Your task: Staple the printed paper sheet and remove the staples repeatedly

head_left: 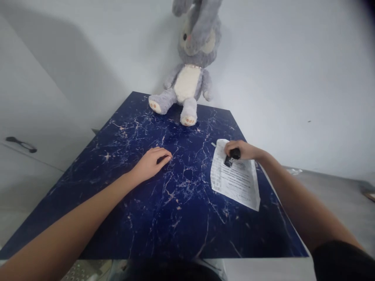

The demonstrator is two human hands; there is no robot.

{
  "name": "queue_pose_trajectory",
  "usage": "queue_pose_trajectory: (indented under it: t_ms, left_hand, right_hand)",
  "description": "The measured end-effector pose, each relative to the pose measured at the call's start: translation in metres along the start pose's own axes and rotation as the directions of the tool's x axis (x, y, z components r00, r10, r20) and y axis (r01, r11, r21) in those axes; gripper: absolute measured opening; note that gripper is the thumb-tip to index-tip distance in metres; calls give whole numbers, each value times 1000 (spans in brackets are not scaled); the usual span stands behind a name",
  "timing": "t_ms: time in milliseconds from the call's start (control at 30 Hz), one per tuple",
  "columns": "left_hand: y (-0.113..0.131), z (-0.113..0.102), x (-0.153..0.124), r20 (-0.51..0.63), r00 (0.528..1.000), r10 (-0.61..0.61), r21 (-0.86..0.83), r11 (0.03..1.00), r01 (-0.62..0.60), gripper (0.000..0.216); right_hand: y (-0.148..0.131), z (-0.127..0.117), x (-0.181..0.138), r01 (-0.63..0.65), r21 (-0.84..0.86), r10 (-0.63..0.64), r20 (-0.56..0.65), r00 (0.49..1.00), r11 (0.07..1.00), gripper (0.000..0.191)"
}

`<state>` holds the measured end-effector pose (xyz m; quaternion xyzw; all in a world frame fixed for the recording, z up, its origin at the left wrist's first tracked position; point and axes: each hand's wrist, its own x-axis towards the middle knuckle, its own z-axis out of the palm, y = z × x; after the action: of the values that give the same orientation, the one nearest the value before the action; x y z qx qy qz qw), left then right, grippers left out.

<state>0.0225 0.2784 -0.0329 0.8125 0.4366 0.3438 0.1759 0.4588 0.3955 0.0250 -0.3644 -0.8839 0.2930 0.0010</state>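
Observation:
My right hand (240,149) is closed around a small black bottle-like object (228,161) with pale marks on its side and a round dark end. Beneath it lies a creased white sheet of printed paper (234,183), near the table's right edge. The fingers partly cover the black object, so its exact kind is hard to make out. On the dark blue, white-veined table (181,218), my left hand (150,163) rests palm down. Its fingers bend loosely, with a gap between thumb and forefinger, and it holds nothing.
A grey plush rabbit (187,84) with a cream belly sits at the table's far end, against the pale wall (278,70). One of its ears hangs over its face. At the left stands a white door or cabinet front with a dark handle (21,144).

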Motion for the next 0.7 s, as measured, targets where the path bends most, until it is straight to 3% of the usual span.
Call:
queue_pose_trajectory:
  t_ms: [100,233,300,433,567,700]
  left_hand:
    - [4,-4,-1,-88,996,6,1,1000,-6,21]
    - [10,-10,-4,-189,982,4,28,1000,1,19]
    - [12,-13,-5,-246,969,-7,44,999,19,18]
    - [14,-19,-7,-359,933,-21,66,997,48,18]
    - [11,-21,-8,-392,917,-79,132,981,141,17]
    - [8,-19,-8,-352,927,-125,224,951,213,19]
  right_hand:
    - [-37,-4,69,215,17,-216,117,969,976,7]
    - [-87,15,155,504,2,-490,242,838,864,19]
    - [-107,26,193,569,-11,-547,257,796,822,23]
    - [-136,42,250,593,-58,-571,210,794,803,24]
    - [-153,54,262,561,-111,-547,137,826,820,19]
    - [-155,68,213,426,-178,-439,-35,898,887,16]
